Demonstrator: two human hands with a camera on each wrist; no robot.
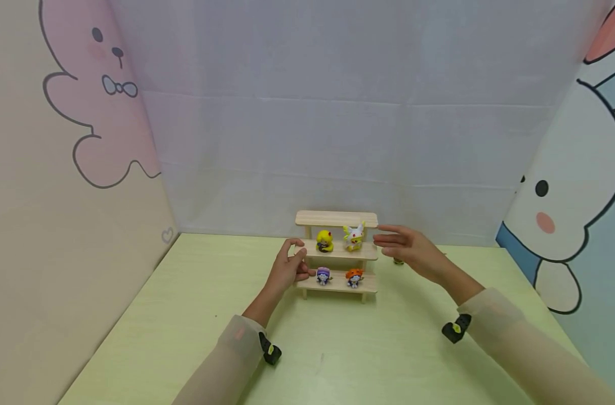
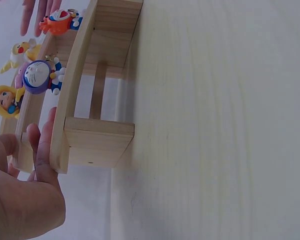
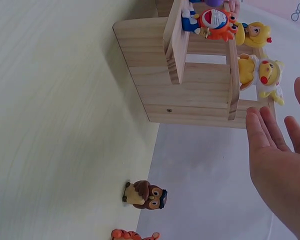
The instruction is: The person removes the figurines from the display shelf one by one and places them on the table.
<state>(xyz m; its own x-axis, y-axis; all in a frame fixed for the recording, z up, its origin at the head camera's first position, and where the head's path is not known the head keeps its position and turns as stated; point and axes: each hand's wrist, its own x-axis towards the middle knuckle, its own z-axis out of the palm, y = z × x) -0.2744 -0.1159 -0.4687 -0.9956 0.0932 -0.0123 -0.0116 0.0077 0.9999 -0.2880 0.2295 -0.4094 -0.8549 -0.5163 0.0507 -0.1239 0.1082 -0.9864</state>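
Leftmost, your L hand grips the L end of the three-tier pale wooden display shelf; per the left wrist view, the mid tier's end sits btwn its digits, w/ a finger along the bottom tier. From that hand the shelf lies approx 2 o'clock. Its long axis runs 9 to 3, straight across you, so each hand faces an end.

Going R, bottom tier has a small purple-capped white figurine, close to your L fingers, w/ a round yellow-hooded figurine at its 12 on the mid tier. Then a small orange-topped blue-and-white figurine, bottom tier, w/ a white-and-yellow eared figurine at its 12, mid tier.

Your R hand is open, fingers straight, shelf at its 9 o'clock, tips right by the R end; can't tell if they touch. So L hand's nearer, being in contact.

In the right wrist view, a brown owl figurine stands on the tabletop, off the shelf's R end, approx its 3 o'clock.
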